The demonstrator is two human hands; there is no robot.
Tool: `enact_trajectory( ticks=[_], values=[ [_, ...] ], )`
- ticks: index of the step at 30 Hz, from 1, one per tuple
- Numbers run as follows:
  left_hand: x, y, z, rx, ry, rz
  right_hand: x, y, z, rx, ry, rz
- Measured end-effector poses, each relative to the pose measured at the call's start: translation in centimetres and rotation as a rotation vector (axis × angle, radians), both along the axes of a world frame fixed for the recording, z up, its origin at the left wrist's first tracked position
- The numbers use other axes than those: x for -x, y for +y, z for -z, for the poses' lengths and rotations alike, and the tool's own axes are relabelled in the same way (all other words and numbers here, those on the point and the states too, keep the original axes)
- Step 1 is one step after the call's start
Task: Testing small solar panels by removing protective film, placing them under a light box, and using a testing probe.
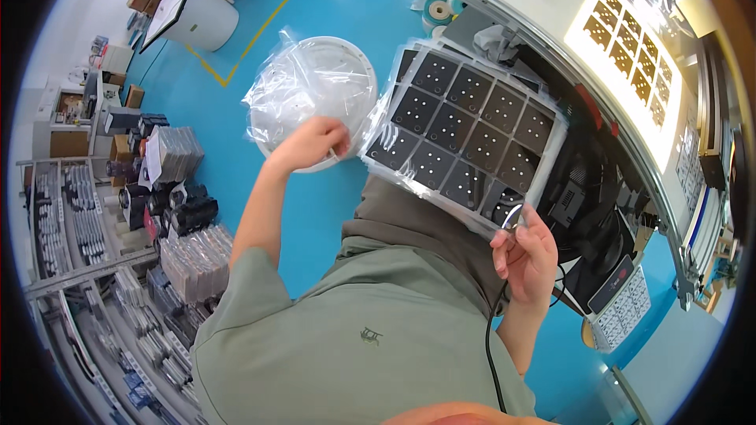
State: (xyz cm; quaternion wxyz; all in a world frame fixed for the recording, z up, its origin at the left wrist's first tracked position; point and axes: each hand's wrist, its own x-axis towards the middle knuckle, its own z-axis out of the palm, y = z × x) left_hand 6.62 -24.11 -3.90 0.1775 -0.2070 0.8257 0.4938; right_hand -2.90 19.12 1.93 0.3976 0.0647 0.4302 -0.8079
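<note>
A stack of clear plastic-covered sheets with black square panels dotted white (465, 130) lies at a tilt above my lap. My right hand (531, 256) is at its near right corner, thumb and fingers pinched around a small shiny silver-edged thing (513, 217) whose kind I cannot tell. A thin black cable (490, 338) runs down beside that hand. My left hand (319, 142) is curled closed over the near rim of a round white bin (352, 53); whatever its fingers hold is hidden. Crumpled clear plastic film (295, 90) fills the bin and spills past its left rim.
To the right runs a white workbench (543, 12) with a lit panel (622, 55) bearing another dotted black sheet. Racks of stacked parts (150, 330) and bagged stacks (197, 264) stand at left. A second white bin (209, 24) is farther off on the blue floor (315, 8).
</note>
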Motion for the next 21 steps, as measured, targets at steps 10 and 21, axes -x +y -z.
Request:
enact_trajectory(
  ticks=[10, 21],
  values=[
    [-2.2, 9.1, -3.9, -1.232, 0.175, -0.381, -0.6, -0.4, -0.2, -0.015, 0.045, -0.139],
    [0.6, 11.1, -8.5, -1.079, 0.591, -0.634, -1.1, 0.6, 0.2, -0.156, 0.195, -0.374]
  ],
)
